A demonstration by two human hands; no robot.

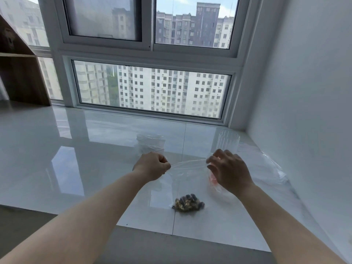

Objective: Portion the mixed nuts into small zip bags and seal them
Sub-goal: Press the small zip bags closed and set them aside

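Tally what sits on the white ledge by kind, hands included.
Hands: 2, left hand and right hand, both pinching the bag's top edge
Clear bag holding nuts: 1
Other clear plastic bags: 2, far one and right one
Clear ribbed cup: 1
Total: 6
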